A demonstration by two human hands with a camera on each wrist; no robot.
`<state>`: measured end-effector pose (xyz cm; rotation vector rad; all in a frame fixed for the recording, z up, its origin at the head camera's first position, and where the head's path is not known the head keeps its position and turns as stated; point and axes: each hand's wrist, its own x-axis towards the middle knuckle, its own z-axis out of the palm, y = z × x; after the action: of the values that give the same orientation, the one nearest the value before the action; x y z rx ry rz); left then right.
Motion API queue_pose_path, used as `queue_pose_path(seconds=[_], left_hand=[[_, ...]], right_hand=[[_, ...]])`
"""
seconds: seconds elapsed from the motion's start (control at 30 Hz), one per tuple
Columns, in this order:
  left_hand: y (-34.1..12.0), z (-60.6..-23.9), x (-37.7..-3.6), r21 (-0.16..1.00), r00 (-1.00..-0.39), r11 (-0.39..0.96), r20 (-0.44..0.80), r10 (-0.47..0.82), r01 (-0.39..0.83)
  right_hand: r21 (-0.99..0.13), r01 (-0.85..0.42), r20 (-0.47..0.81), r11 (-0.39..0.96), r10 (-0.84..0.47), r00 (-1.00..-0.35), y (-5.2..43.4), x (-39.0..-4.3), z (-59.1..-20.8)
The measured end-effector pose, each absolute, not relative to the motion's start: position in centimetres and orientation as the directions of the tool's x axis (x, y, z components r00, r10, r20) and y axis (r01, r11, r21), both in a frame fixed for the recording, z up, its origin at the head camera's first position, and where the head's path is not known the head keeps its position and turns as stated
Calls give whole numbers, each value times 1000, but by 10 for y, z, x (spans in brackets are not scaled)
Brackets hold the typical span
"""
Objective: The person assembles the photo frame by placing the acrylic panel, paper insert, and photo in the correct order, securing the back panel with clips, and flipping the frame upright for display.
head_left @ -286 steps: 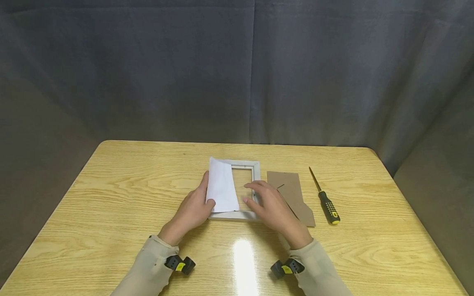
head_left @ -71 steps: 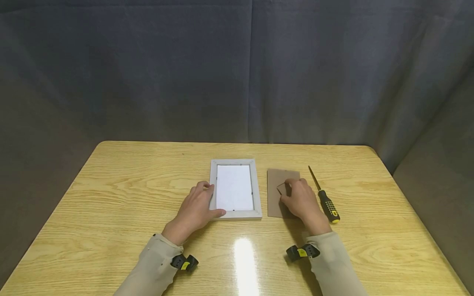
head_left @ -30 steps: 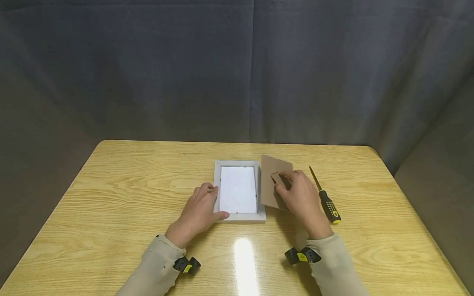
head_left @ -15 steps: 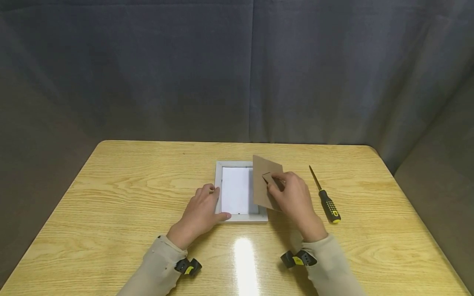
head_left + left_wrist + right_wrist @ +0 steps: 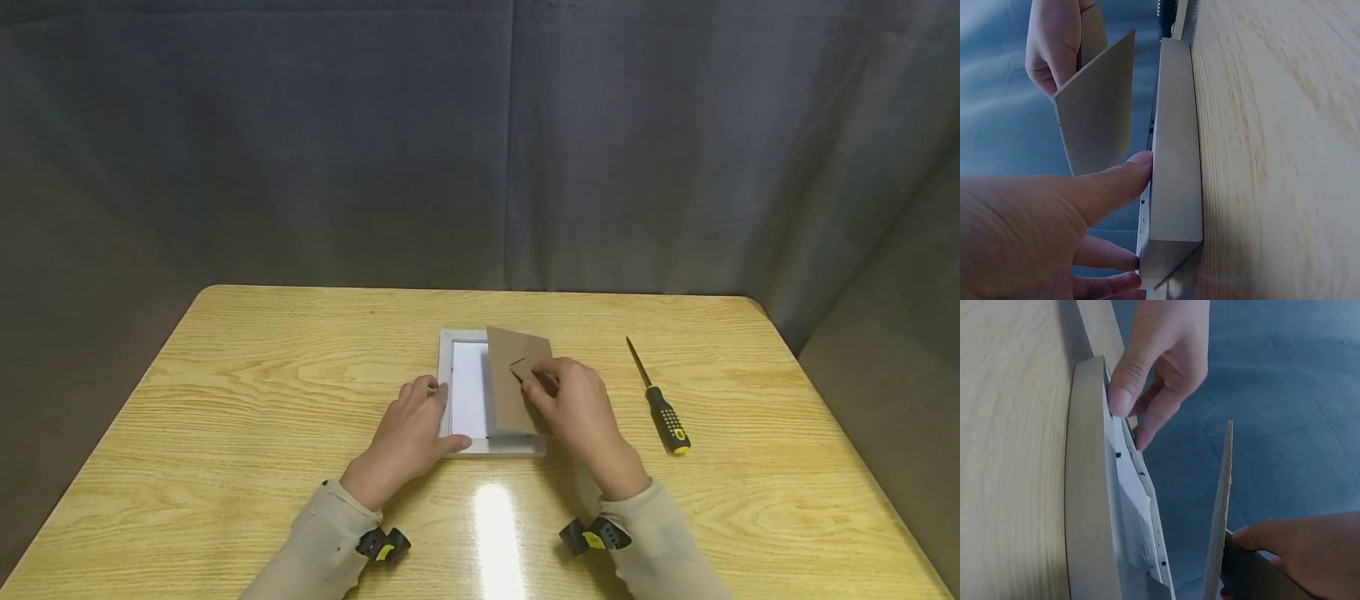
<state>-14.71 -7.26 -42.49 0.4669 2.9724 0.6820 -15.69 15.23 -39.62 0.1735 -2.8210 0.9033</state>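
A pale picture frame (image 5: 502, 447) lies face down on the table, with white paper (image 5: 468, 392) filling its opening. My left hand (image 5: 405, 433) holds the frame's near left corner, thumb on the near rail and fingers along the left rail. Over the frame's right half tilts a brown backing board (image 5: 504, 396), its left edge raised. My right hand (image 5: 581, 408) pinches the stand flap (image 5: 1254, 575) on the board's back. In the right wrist view, small dark tabs line the frame's inner edge and the paper bows up slightly.
A screwdriver (image 5: 666, 421) with a black and yellow handle lies to the right of my right hand. The wooden table (image 5: 262, 375) ends at a dark grey curtain (image 5: 375, 167) behind, and cloth hangs at both sides.
The paper has gone from my left hand into the frame. My right hand has lifted the backing board from the table and carried it left over the frame, which has shifted slightly right.
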Motion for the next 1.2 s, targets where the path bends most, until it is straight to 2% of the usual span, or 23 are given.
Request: queue_pose_path(seconds=[0.47,0.7,1.2], left_hand=[[-70,-425,-143,423,-944,850,43,327,314],[-68,-426,-142,378,-940,864,55,337,332],[-64,-423,-138,337,-940,879,72,335,339]], right_hand=[[-576,-211,201,790,-113,-973,131,-149,-401],[-565,-242,218,789,-141,-966,126,-147,-405],[-547,-247,233,800,-138,-963,125,-149,-411]])
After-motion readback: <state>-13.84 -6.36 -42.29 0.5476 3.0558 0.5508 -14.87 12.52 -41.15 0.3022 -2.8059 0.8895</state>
